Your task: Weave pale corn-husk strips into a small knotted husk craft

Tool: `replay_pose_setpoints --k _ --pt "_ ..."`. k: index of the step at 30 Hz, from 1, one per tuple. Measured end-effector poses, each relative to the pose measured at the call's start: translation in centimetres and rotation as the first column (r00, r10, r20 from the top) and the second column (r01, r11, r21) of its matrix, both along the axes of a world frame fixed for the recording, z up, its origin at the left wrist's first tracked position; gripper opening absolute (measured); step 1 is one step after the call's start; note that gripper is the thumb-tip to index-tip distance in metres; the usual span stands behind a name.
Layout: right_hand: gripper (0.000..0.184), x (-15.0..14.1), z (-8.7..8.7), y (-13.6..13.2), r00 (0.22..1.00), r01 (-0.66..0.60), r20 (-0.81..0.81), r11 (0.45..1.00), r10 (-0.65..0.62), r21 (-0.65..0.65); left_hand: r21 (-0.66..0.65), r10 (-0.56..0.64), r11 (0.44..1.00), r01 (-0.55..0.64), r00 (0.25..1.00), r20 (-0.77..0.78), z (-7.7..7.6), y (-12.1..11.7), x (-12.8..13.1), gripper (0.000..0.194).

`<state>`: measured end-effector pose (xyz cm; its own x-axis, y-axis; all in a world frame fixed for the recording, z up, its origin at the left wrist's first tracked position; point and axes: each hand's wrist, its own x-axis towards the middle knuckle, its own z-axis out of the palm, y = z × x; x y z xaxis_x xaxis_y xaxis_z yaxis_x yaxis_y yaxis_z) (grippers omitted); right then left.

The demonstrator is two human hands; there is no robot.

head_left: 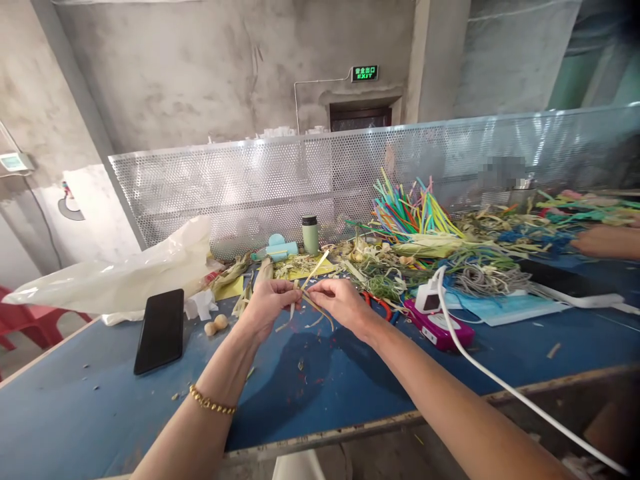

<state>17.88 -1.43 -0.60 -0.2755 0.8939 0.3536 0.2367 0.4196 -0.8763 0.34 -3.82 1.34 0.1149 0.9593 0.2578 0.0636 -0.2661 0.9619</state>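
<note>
Pale, flat plant-fibre strips point(316, 268) cross between my two hands above the blue table. My left hand point(273, 303) is closed, thumb and fingers pinching the strips where they meet. From the other side my right hand point(343, 300) pinches them too, its fingertips close to the left ones. One strip sticks up past the fingers, and a browner strip point(323, 311) hangs below. The exact crossing is partly hidden by my fingers. Beyond my right hand lie red-handled scissors point(383, 307), partly covered.
A black phone point(160, 331) and two small wooden balls point(216, 325) lie left. Behind stand a green bottle point(310, 237) and colourful pipe cleaners point(410, 210). Right are a magenta box point(439, 325), white cable point(480, 375), blue mask point(507, 308) and another person's hand point(605, 241).
</note>
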Motion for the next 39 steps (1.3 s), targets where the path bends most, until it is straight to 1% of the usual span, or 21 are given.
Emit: replay_pose_setpoints --k 1,4,6,10,15,17,20,23,24,25,26,27,28,29,30,31,33,36,39 --pt "0.022 0.0 0.1 -0.1 0.999 -0.030 -0.017 0.999 0.029 -0.026 -0.001 -0.001 1.000 0.001 1.000 0.005 0.0 0.0 0.0 0.023" --pt "0.039 0.1 0.3 -0.3 0.984 -0.119 -0.148 0.986 0.101 -0.115 0.015 -0.011 1.000 0.011 1.000 0.004 0.0 0.1 -0.2 0.023" --pt "0.042 0.2 0.3 -0.3 0.975 -0.147 -0.190 0.979 0.119 -0.140 0.020 -0.028 0.999 0.027 1.000 0.006 -0.1 0.2 -0.2 0.023" --pt "0.035 0.3 0.3 -0.4 0.980 -0.151 -0.146 0.981 0.133 -0.119 0.018 -0.052 0.999 0.052 0.999 0.006 -0.1 0.2 -0.3 0.022" --pt "0.020 0.2 0.5 -0.6 0.977 -0.131 -0.189 0.978 0.099 -0.165 0.022 -0.058 0.998 0.058 0.998 -0.001 -0.2 0.1 -0.3 0.022" --pt "0.019 0.2 0.6 -0.7 0.981 -0.103 -0.181 0.981 0.073 -0.163 0.023 -0.064 0.998 0.065 0.998 -0.004 -0.2 0.1 -0.3 0.022" --pt "0.021 0.1 0.6 -0.7 0.987 -0.070 -0.155 0.989 0.050 -0.127 0.021 -0.074 0.997 0.074 0.997 -0.003 -0.2 0.1 -0.3 0.022" --pt "0.020 0.2 0.5 -0.6 0.987 -0.105 -0.130 0.987 0.089 -0.118 0.018 -0.053 0.998 0.053 0.999 0.014 -0.1 0.1 -0.3 0.022" --pt "0.019 0.2 0.5 -0.6 0.990 -0.100 -0.108 0.989 0.089 -0.104 0.018 -0.043 0.999 0.042 0.999 0.019 -0.1 0.1 -0.3 0.022" --pt "0.018 0.2 0.4 -0.5 0.995 -0.070 -0.072 0.996 0.066 -0.060 0.017 -0.032 0.999 0.032 0.999 0.024 0.0 0.1 -0.4 0.022" --pt "0.016 0.2 0.3 -0.4 1.000 -0.014 -0.025 1.000 0.014 0.018 0.014 -0.024 1.000 0.023 0.999 0.028 0.0 0.1 -0.4 0.022" --pt "0.018 0.1 0.2 -0.3 0.998 0.052 0.023 0.991 -0.055 0.126 0.009 -0.016 1.000 0.015 0.999 0.032 0.0 0.0 -0.4 0.022" --pt "0.021 0.1 0.0 -0.2 0.990 0.106 0.063 0.964 -0.125 0.244 0.003 -0.010 1.000 0.010 0.999 0.035 0.1 0.0 -0.4 0.022" --pt "0.024 0.1 -0.1 -0.1 0.979 0.137 0.092 0.926 -0.180 0.351 -0.002 -0.006 1.000 0.006 0.999 0.037 0.1 0.0 -0.4 0.022" --pt "0.024 0.1 -0.2 -0.1 0.971 0.146 0.111 0.890 -0.214 0.433 -0.006 -0.004 1.000 0.004 0.999 0.038 0.1 0.0 -0.4 0.021" --pt "0.021 0.0 -0.3 0.0 0.965 0.141 0.126 0.862 -0.229 0.486 -0.008 -0.004 1.000 0.004 0.999 0.041 0.1 0.0 -0.4 0.021" --pt "0.014 0.0 -0.4 0.0 0.961 0.116 0.153 0.836 -0.231 0.537 -0.011 -0.011 1.000 0.011 0.999 0.046 0.1 0.0 -0.4 0.021" --pt "0.014 0.0 -0.4 0.0 0.955 0.089 0.191 0.835 -0.227 0.543 -0.012 -0.020 1.000 0.021 0.999 0.050 0.0 0.1 -0.4 0.021" --pt "0.014 0.0 -0.3 0.0 0.951 0.104 0.189 0.831 -0.244 0.546 -0.013 -0.026 1.000 0.027 0.999 0.043 0.0 0.1 -0.4 0.022"
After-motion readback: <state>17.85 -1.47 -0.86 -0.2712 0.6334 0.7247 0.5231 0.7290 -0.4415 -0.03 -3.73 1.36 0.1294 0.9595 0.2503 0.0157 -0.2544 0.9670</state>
